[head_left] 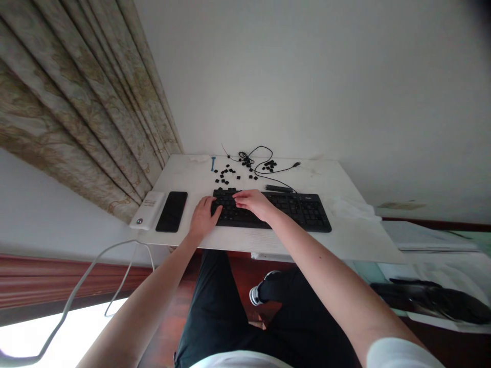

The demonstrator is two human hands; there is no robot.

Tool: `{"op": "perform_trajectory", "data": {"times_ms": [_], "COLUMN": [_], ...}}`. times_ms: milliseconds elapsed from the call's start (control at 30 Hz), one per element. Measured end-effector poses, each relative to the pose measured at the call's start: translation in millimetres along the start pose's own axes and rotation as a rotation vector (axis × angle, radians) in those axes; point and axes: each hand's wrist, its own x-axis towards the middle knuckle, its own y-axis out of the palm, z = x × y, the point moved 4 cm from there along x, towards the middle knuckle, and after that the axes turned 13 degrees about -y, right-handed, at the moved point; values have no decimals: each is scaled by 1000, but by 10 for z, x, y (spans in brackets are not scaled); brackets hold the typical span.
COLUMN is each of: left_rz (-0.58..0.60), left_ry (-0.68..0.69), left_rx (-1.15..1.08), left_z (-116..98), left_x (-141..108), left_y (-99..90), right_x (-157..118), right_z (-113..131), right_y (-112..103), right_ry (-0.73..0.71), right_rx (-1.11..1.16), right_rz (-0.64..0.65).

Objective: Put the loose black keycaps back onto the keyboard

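Where the black keyboard [299,210] lies along the near side of the table [356,240], I have both hands at its left part. My left hand [204,217] rests at its left end, the thumb set apart from the other fingers, with their tips on the keys. My right hand [253,200] reaches in from the right over the upper rows, its fingers drawn close together at the tips; from my feed I cannot tell whether they pinch anything.

Beyond the keyboard I see small black keycaps [238,178] scattered on the table, with another cluster [270,165] farther right. The black cable [245,157] lies partly bunched up among them, its USB plug [296,164] pointing right. A slim dark bar [279,188] lies just behind the keyboard, and a small blue tool [213,163] lies near the far edge, left of the keycaps.

To the left of my left hand I have a dark-screened phone [172,211], with a white box [147,210] just beside it. Crumpled clear plastic [351,208] lies right of the keyboard, and a patterned curtain [76,92] hangs on the left.
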Motion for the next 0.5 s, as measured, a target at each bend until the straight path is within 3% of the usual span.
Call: {"op": "perform_trajectory", "data": {"times_ms": [267, 500], "left_rz": [-2, 2], "left_ry": [-23, -37], "left_rx": [-10, -2], "left_z": [48, 77], "left_x": [29, 35], "left_y": [8, 23], "right_x": [606, 760], "right_z": [177, 254], "right_y": [370, 488], "right_ry": [-246, -261], "right_rx": [-818, -985], "right_rz": [360, 582]}}
